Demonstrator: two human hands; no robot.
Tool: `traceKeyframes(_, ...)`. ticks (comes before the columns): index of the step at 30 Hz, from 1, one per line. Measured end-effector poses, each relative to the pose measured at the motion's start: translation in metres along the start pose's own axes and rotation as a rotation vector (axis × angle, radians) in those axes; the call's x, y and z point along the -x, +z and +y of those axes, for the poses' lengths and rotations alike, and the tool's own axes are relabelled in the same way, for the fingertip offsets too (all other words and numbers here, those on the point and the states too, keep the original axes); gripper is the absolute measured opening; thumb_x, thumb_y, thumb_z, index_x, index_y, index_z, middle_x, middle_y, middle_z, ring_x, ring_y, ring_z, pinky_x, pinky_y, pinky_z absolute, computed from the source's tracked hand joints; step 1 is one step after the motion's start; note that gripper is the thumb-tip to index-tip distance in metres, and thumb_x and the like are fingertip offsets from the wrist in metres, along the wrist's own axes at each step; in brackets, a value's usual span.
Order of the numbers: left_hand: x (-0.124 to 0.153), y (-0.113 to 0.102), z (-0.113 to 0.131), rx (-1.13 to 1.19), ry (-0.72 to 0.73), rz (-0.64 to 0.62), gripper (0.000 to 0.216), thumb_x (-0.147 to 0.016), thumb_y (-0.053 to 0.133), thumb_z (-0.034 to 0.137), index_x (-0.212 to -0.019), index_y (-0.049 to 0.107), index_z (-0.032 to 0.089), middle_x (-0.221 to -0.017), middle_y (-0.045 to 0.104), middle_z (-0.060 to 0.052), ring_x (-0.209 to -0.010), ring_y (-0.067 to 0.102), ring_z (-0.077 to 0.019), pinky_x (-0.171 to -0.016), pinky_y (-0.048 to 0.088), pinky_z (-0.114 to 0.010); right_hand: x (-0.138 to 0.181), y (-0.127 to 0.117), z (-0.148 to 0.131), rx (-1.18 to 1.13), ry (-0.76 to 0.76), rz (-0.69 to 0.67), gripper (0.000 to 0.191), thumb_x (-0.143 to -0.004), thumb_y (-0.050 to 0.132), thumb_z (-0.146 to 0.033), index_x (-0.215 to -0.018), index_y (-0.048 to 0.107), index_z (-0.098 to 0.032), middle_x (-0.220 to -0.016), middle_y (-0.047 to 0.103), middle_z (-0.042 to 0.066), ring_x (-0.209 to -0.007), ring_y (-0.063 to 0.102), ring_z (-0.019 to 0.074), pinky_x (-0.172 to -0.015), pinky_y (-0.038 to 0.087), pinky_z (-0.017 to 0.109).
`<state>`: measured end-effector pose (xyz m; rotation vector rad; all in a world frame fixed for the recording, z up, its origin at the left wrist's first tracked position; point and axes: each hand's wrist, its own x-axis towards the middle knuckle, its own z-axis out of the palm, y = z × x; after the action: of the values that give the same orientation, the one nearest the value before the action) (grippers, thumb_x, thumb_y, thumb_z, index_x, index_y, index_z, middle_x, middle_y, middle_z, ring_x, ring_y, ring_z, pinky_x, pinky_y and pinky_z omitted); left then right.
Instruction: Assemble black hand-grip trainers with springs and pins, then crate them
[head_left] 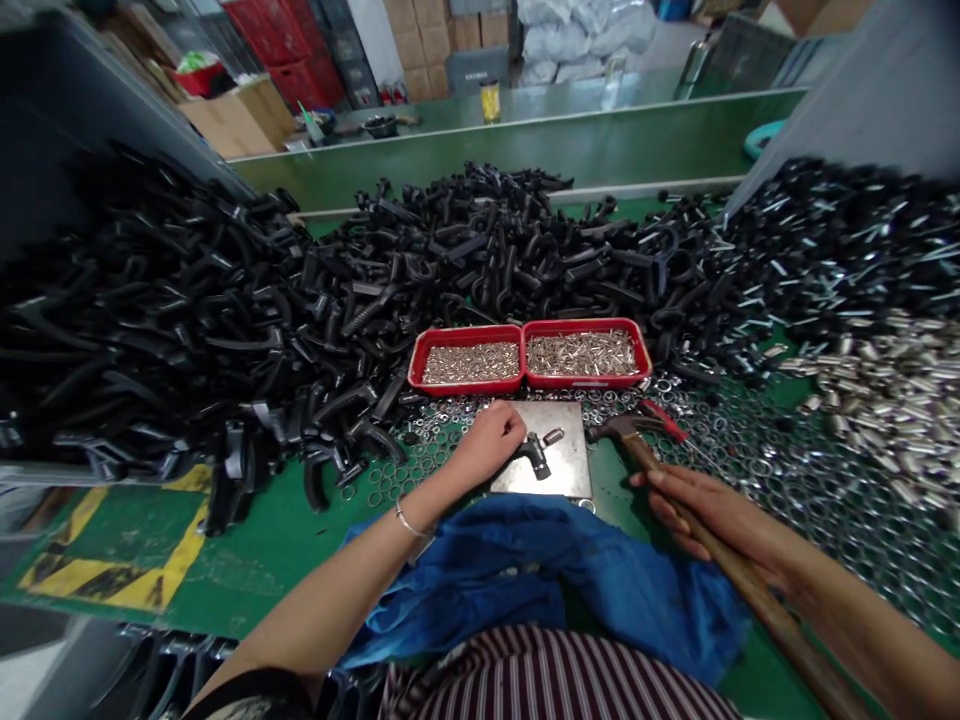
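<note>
My left hand is closed round one end of a black plastic part above a square metal plate. A small silver cylinder lies beside that part. In my right hand is a hammer, gripped by its wooden handle with the fingers wrapped round it. The hammer's dark head sits just right of the plate. Red-handled pliers lie behind the hammer head. A blue cloth is bunched in front of the plate.
Two red trays of small metal pins stand behind the plate. Black plastic parts are heaped left and behind. Metal rings spread across the green table at right, with silver sleeves piled beyond.
</note>
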<state>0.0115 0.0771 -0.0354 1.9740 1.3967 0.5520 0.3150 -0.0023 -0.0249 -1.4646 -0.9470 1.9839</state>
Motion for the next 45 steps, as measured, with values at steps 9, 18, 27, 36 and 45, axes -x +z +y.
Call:
traceKeyframes(9, -0.008, 0.014, 0.004, -0.333, -0.031, -0.048, 0.018, -0.089, 0.045, 0.015, -0.077, 0.058, 0.016, -0.085, 0.059, -0.007, -0.083, 0.057, -0.0199, -0.079, 0.043, -0.033, 0.003, 0.020, -0.013, 0.281, -0.195, 0.051, 0.041, -0.093, 0.055, -0.055, -0.118, 0.051, -0.024, -0.072, 0.057, -0.004, -0.043, 0.048, 0.0077, -0.038, 0.042, 0.020)
traceKeyframes(18, -0.001, -0.005, 0.015, -0.660, 0.412, -0.130, 0.031, -0.096, 0.052, 0.041, -0.103, 0.061, 0.013, -0.106, 0.060, -0.014, -0.103, 0.053, -0.0287, -0.091, 0.039, -0.044, 0.004, 0.021, -0.010, 0.712, -0.254, 0.085, 0.046, -0.097, 0.046, -0.053, -0.135, 0.051, -0.028, -0.082, 0.069, 0.001, -0.050, 0.058, 0.0145, -0.044, 0.045, 0.025)
traceKeyframes(27, 0.039, 0.045, -0.001, -0.255, 0.033, 0.131, 0.078, -0.078, 0.074, 0.044, -0.139, 0.037, 0.012, -0.122, 0.056, -0.018, -0.118, 0.052, -0.0358, -0.104, 0.039, -0.055, -0.021, 0.044, -0.024, 1.107, -0.365, 0.131, 0.032, -0.098, 0.041, -0.049, -0.103, 0.059, -0.023, -0.076, 0.069, 0.005, -0.067, 0.065, 0.0224, -0.062, 0.045, 0.031)
traceKeyframes(36, 0.055, 0.046, 0.004, -0.070, 0.079, 0.287, 0.080, -0.080, 0.072, 0.043, -0.143, 0.033, 0.013, -0.112, 0.058, -0.015, -0.110, 0.056, -0.0311, -0.101, 0.045, -0.054, -0.015, 0.046, -0.006, 0.585, -0.243, 0.147, 0.041, -0.096, 0.038, -0.060, -0.084, 0.052, -0.023, -0.063, 0.055, -0.003, -0.042, 0.045, 0.0112, -0.038, 0.034, 0.023)
traceKeyframes(45, 0.078, 0.040, 0.038, 0.079, 0.165, 0.515, 0.077, -0.079, 0.073, 0.049, -0.140, 0.037, 0.018, -0.117, 0.058, -0.012, -0.107, 0.056, -0.0269, -0.094, 0.051, -0.049, -0.044, 0.038, -0.005, 0.940, -0.763, 0.534, 0.050, -0.090, 0.049, -0.058, -0.115, 0.069, -0.021, -0.122, 0.065, 0.014, -0.117, 0.057, 0.0335, -0.105, 0.040, 0.054)
